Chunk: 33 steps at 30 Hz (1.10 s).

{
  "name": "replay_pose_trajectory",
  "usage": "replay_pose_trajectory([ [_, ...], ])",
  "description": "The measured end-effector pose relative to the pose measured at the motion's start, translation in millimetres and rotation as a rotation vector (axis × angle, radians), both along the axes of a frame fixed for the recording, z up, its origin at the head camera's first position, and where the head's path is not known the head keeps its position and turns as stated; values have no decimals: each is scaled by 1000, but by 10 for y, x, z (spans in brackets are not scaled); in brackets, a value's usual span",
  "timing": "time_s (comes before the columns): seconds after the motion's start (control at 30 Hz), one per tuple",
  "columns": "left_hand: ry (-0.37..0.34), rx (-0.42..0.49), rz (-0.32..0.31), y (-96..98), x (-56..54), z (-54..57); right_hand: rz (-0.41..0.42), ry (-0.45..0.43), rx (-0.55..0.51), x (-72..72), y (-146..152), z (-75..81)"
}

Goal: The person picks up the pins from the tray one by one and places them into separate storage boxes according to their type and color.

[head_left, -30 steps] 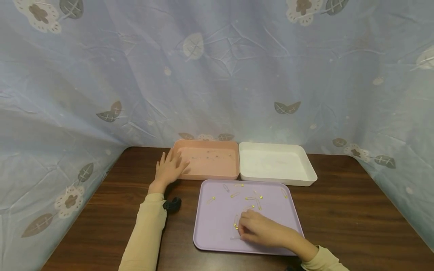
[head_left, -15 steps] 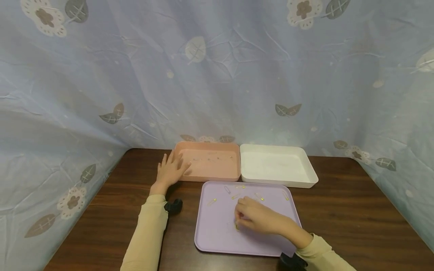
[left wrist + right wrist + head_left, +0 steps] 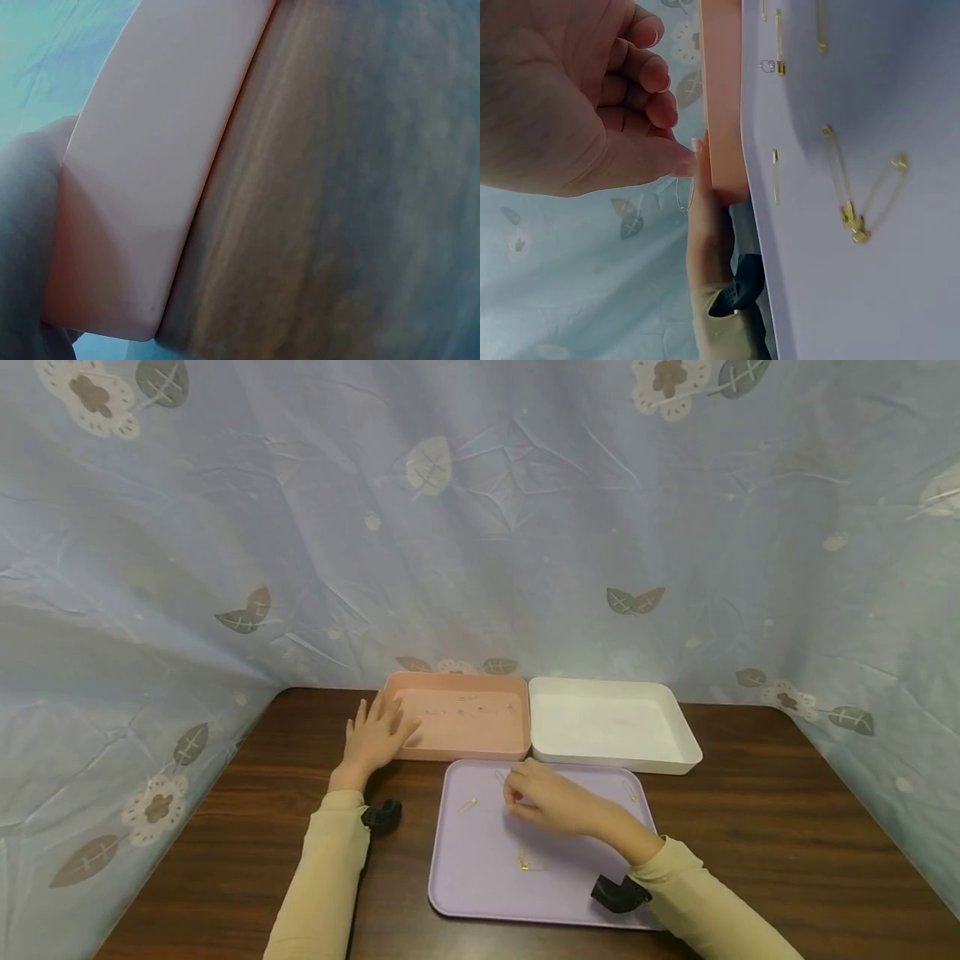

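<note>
The right hand (image 3: 547, 797) is over the lilac tray (image 3: 480, 893), toward its back. In the right wrist view its thumb and fingertip pinch a silver safety pin (image 3: 682, 196), its wire loop hanging below. Gold safety pins (image 3: 859, 232) lie on the tray, two of them crossing at one end. A silver safety pin (image 3: 767, 66) lies near the tray's back rim. The left hand (image 3: 372, 739) rests at the left end of the pink tray (image 3: 465, 752), fingers spread and straight. Several small silver pins (image 3: 461, 711) lie inside that pink tray.
A white tray (image 3: 615, 727) stands right of the pink one, both behind the lilac tray. The dark wooden table (image 3: 765, 810) extends to either side. A blue patterned curtain (image 3: 480, 568) hangs behind.
The right hand has moved from the front of the lilac tray toward its back, with a silver safety pin that lay near the front. The left hand has stayed in place.
</note>
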<state>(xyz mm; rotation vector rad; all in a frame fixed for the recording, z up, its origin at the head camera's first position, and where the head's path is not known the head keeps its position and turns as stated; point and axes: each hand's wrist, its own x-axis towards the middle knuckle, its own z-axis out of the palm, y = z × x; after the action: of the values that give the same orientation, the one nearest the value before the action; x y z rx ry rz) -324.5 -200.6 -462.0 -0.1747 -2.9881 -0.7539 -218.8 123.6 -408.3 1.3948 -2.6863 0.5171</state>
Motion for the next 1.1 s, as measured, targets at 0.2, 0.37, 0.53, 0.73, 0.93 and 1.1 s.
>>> replay_pose_trajectory([
  [0.2,-6,-11,5,14,1,-14,-3,-17,17,-102,-72,79],
  [0.37,-4,-5,5,5,10,1,-12,-14,19,-229,-134,123],
  [0.53,-9,1,6,0,16,12,-38,-9,48,-369,-198,136],
  [0.73,-3,16,6,0,28,31,-46,-28,65,-525,-302,151],
  [0.93,-8,-3,3,2,21,24,-81,-50,71,-671,-398,178],
  [1.1,-6,-6,2,5,14,20,-101,-57,83,-789,-454,187],
])
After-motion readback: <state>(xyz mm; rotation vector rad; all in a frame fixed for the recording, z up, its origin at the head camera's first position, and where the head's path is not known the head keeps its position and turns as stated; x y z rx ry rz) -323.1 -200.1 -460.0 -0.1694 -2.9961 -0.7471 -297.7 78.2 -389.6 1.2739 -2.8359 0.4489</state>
